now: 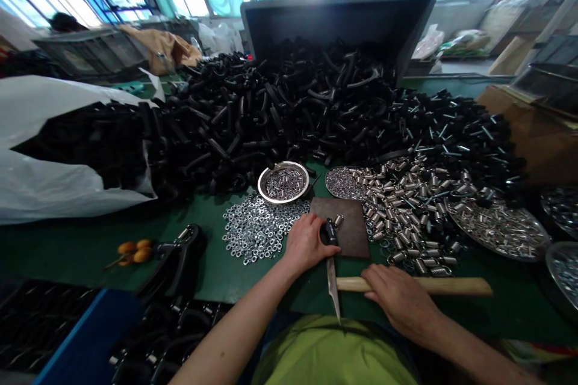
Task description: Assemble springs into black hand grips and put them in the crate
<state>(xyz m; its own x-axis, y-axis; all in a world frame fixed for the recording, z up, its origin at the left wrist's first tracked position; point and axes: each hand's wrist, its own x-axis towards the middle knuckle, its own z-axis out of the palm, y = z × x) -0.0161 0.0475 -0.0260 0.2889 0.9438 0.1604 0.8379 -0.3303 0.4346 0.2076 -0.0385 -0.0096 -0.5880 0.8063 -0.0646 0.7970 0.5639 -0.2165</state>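
My left hand (309, 242) is closed round a small black part (331, 233) and holds it at the left side of a dark metal plate (354, 225). A coil spring (338, 220) lies on the plate beside that part. Lower right, my right hand (400, 298) grips the pale wooden handle of a hammer (456, 286), fingers bent over it. The hammer's metal head (333, 292) points toward my body, close below my left hand. Left of the plate are many loose nuts (257, 228); to its right lies a heap of springs (397, 210).
A steel bowl of small metal pieces (284, 183) and a tray of small fittings (344, 181) stand behind the plate. Black parts (289, 108) pile up before a tipped grey bin (338, 18). Pins fill a tray (501, 231) at right. Orange fruits (135, 251) lie left.
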